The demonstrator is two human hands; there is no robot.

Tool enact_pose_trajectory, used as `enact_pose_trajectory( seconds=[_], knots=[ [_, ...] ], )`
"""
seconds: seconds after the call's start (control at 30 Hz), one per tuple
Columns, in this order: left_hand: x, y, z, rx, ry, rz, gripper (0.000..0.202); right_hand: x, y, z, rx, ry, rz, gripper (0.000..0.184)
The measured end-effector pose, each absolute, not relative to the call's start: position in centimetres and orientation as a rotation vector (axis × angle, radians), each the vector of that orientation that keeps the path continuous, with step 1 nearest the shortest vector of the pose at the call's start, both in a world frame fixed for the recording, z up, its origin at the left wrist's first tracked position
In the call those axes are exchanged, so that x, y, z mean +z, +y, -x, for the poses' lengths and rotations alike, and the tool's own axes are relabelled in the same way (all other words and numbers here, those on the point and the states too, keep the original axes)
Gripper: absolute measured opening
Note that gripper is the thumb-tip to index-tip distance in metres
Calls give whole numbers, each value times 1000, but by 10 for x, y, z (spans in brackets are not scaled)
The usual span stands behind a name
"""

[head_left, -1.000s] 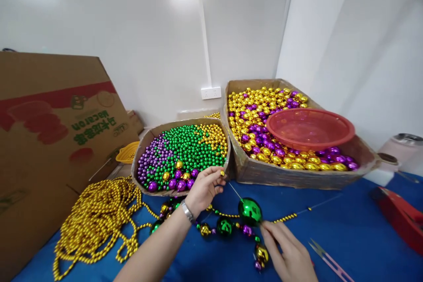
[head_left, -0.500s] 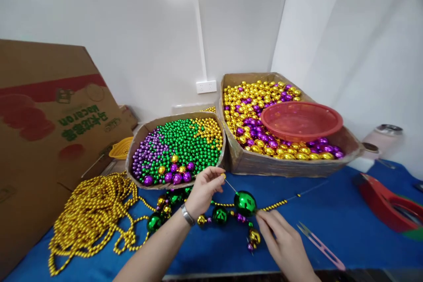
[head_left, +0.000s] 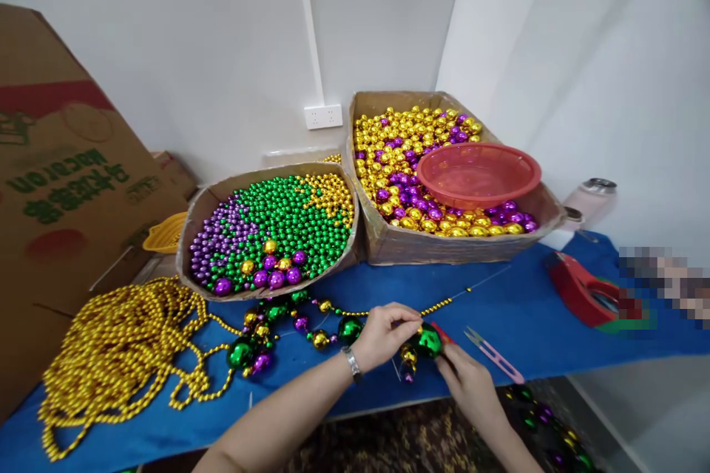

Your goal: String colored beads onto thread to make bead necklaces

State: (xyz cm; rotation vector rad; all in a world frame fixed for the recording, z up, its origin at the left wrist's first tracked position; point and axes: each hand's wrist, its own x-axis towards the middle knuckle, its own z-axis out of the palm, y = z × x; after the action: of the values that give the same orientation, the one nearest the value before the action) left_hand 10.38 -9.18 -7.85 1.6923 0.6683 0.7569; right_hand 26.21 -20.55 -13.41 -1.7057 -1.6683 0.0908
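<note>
A large shiny green bead is between my two hands above the blue-covered table. My right hand is closed, its fingertips gripping the lower right side of this bead. My left hand pinches at the bead's upper left, where a small gold bead shows at the fingertips; the fingers partly hide it. A gold ball bead with a small purple one hangs or lies just below. To the left, a strung garland with several large green beads rests on the cloth.
Two open boxes hold loose beads: a smaller box and a larger box with a red plastic basin on top. Gold bead strands pile at left. Pink thread snips and a red tape dispenser lie at right.
My left hand has moved right and down, bringing the small gold bead against the large green bead. The thread stretched between them no longer shows. The view has shifted downward and right.
</note>
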Motion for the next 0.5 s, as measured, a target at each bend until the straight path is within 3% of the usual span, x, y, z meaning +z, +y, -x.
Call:
enact_pose_trajectory(
  seconds=[0.1,0.23,0.37,0.5],
  knots=[
    [-78,-88,-101,768,705,-1862,21,-134,-205,-267,74,-1652,1732,28],
    [-41,-81,-92,795,674,-1995,20,-110,-195,-266,76,-1646,1720,26],
    [-11,-74,-87,864,645,-1983,18,-91,-178,-255,84,-1708,1626,26],
    [-8,-75,-82,902,683,-1887,20,-96,-166,-247,60,-1775,1495,25]
  ],
)
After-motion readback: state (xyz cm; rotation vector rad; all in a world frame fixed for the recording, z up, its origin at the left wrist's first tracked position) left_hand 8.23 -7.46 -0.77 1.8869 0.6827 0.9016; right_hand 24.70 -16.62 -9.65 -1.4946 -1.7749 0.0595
